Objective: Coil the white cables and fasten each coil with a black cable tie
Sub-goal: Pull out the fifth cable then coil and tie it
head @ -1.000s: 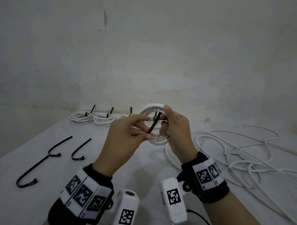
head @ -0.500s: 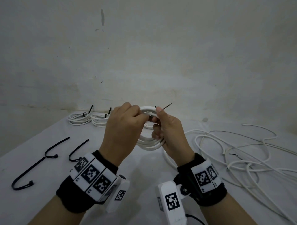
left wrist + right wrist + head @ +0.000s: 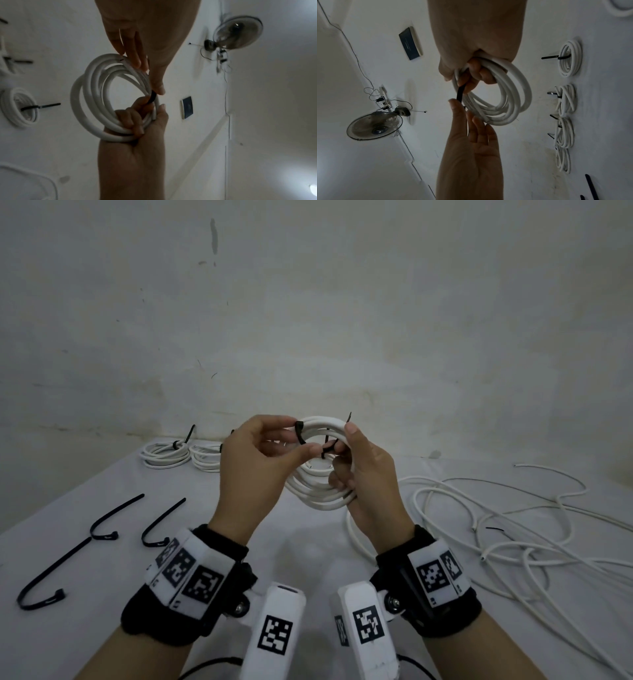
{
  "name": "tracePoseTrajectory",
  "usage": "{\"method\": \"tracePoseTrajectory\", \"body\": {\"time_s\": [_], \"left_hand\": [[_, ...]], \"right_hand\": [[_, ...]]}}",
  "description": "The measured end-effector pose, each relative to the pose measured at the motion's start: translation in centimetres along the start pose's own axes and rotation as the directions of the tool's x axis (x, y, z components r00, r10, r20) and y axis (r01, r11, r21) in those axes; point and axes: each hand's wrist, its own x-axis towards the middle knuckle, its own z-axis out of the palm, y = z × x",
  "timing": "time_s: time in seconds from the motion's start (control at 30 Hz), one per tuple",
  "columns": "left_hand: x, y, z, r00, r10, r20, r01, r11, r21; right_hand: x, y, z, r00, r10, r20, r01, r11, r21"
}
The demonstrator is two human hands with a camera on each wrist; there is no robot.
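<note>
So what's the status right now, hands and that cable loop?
Right hand grips white coil. Left hand pinches black cable tie, looped over coil, not cinched. Nothing in the way.

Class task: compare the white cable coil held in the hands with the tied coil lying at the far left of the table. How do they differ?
The held coil is lifted and upright, its black tie looped loosely; the far-left coil lies flat, its tie cinched. The held coil's loops spread; the far-left coil's sit bundled. Both are white cable.

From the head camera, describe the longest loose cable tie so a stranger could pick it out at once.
Look at the table, near its left edge, where three black ties lie loose. The longest tie is nearest the person, left of the left hand. Its straight strap outruns the two shorter hooked ties beyond it.
</note>
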Motion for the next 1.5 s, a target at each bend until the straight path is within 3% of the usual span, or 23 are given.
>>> {"method": "tracePoseTrajectory", "body": {"time_s": [0.17, 0.27, 0.4, 0.53, 0.8, 0.93, 1.1, 1.27, 1.43, 1.5], "left_hand": [[0.0, 0.4, 0.1, 0.994, -0.073, 0.079, 0.089, 0.972, -0.219], [0.3, 0.8, 0.0, 0.997, -0.036, 0.071, 0.051, 0.975, -0.215], [0.9, 0.6, -0.3, 0.987, 0.15, 0.052, -0.151, 0.988, 0.011], [1.3, -0.3, -0.5, 0.946, 0.316, 0.079, -0.325, 0.915, 0.237], [1.6, -1.4, 0.3, 0.979, 0.121, 0.163, -0.113, 0.992, -0.062], [1.3, -2.2, 0.6, 0.961, 0.141, 0.239, -0.133, 0.99, -0.047], [1.1, -3.6, -0.1, 0.955, 0.209, 0.209, -0.204, 0.978, -0.047], [0.2, -4.9, -0.5, 0.974, 0.13, 0.186, -0.097, 0.979, -0.178], [-0.3, -5.9, -1.1, 0.965, 0.037, 0.259, 0.037, 0.96, -0.278], [-0.6, -5.9, -1.0, 0.951, 0.042, 0.306, 0.055, 0.952, -0.301]], "right_hand": [[0.0, 0.1, 0.0, 1.0, 0.013, -0.01, -0.013, 0.999, -0.041], [0.0, 0.2, 0.1, 1.0, 0.018, 0.018, -0.016, 0.996, -0.092], [-0.1, 0.6, 0.2, 0.998, 0.019, 0.064, -0.012, 0.993, -0.115], [-0.1, 0.5, 0.3, 0.995, 0.016, 0.097, -0.003, 0.992, -0.128], [0.4, 0.2, -0.5, 0.988, -0.024, 0.154, 0.046, 0.989, -0.142], [0.5, 0.2, -0.9, 0.977, -0.017, 0.214, 0.041, 0.993, -0.11], [0.2, 0.3, -0.6, 0.953, 0.107, 0.282, -0.088, 0.993, -0.081], [0.2, 0.7, -0.5, 0.931, 0.177, 0.318, -0.104, 0.967, -0.234], [0.5, 0.6, -1.1, 0.925, 0.329, 0.191, -0.261, 0.915, -0.309], [0.6, 0.9, -1.2, 0.95, 0.286, 0.129, -0.249, 0.937, -0.246]]}}
